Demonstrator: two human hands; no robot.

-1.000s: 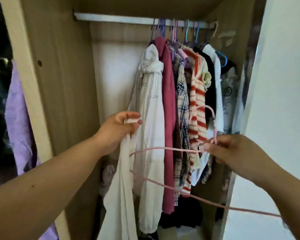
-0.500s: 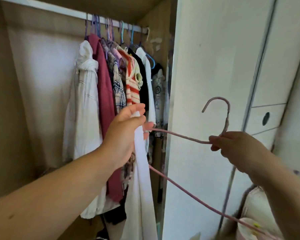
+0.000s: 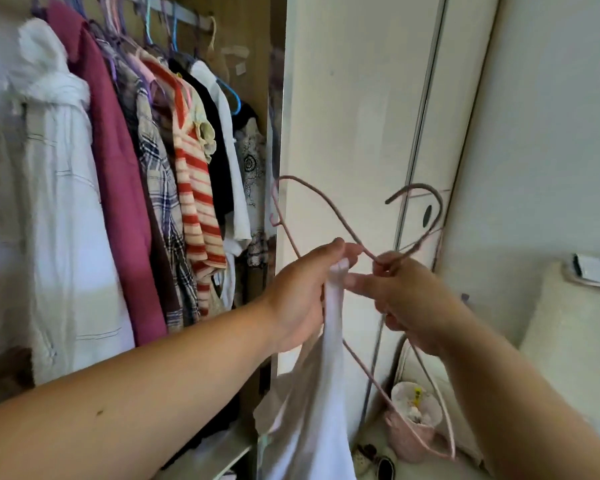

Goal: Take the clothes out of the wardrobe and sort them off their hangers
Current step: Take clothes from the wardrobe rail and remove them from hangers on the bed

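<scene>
Hanger (image 3: pixel 343 225) now steeper, hook upward.

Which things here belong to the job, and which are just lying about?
Job: white garment in left hand; pink hanger in right hand; hung clothes; rail.
Lying about: pink basket; cushion.

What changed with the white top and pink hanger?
Both hands carried them rightwards, from the hanging clothes to in front of the white door, and came close together. The left hand still grips the white top, the right hand still pinches the pink hanger by its neck. Those clothes stayed on the rail.
</scene>
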